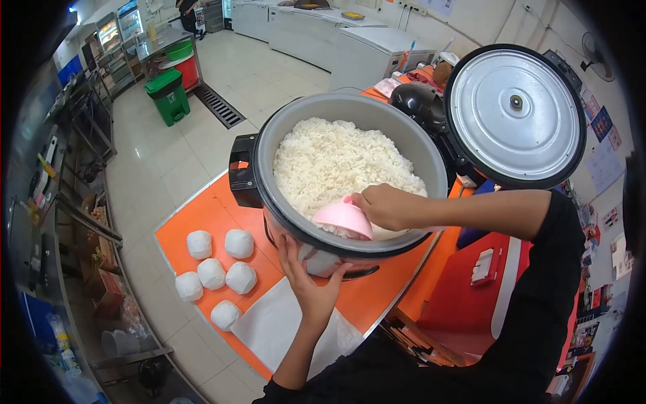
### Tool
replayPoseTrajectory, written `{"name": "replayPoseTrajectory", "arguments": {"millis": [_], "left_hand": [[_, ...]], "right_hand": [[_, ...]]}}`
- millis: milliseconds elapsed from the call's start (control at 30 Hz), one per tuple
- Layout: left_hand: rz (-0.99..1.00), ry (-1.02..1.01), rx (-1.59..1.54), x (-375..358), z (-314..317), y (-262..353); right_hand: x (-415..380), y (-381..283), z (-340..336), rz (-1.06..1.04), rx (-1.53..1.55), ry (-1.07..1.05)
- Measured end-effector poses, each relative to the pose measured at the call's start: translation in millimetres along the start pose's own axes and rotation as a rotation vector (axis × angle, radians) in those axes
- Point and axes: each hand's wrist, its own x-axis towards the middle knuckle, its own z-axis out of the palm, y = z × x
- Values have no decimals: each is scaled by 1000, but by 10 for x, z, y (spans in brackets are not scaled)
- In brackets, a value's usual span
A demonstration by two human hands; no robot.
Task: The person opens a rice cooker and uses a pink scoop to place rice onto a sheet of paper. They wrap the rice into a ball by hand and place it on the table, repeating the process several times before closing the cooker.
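Note:
Cooked white rice (343, 158) fills much of the large rice cooker (323, 101), whose lid (517, 111) is raised at the right. My right hand (390, 207) is closed around the handle of a pink scoop (346, 219). The scoop is tilted inside the pot near its front wall, with some rice showing at its rim. My left hand (311, 289) lies against the outer front of the cooker, thumb and fingers spread apart. Several white wrapped round bundles (211, 273) sit on the orange table (202, 215) to the left, beside white sheets (276, 326).
A red cooler-like box (464, 289) stands below at the right. A green bin (168, 97), a red tub (187, 69) and a floor drain grate (219, 106) are at the far left. White chest freezers (303, 37) line the back. A person (189, 15) stands far off.

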Motion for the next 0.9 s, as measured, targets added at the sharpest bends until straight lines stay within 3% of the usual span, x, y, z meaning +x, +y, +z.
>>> {"name": "replayPoseTrajectory", "arguments": {"millis": [67, 133, 233, 333, 433, 500, 567, 633, 733, 767, 800, 867, 900], "left_hand": [[-121, -14, -18, 0, -44, 85], [-109, -1, 19, 24, -19, 74], [-108, -19, 76, -20, -65, 77], [-75, 1, 69, 8, -92, 57], [0, -70, 118, -22, -368, -57], [-156, -288, 218, -278, -705, -263], [-220, -307, 461, -795, -990, -575], [-271, -339, 704, -1363, -1233, -759], [-315, -374, 858, -1858, -1412, -617], [-359, -453, 896, -1929, -1446, -564], [-403, -531, 932, -1999, -1469, -540], [-455, -573, 975, -2091, -1482, -600], [-475, -574, 968, -2088, -1476, -590]], "right_hand": [[-48, -17, -33, 72, 66, 4], [4, -36, -124, 6, 77, 19], [182, -81, -166, 385, 512, -290], [161, 48, -144, 388, 551, -321], [140, 410, -385, 234, 701, -637], [155, 498, -609, 328, 644, -672], [147, 507, -670, 344, 619, -642], [102, 355, -632, 463, 520, -75], [236, 519, 132, 58, 162, 499], [100, 305, 51, 89, 268, 296], [98, 211, -35, 85, 268, 294], [199, 161, -216, 181, 348, 469], [445, 517, -234, 68, 80, 548]]}}
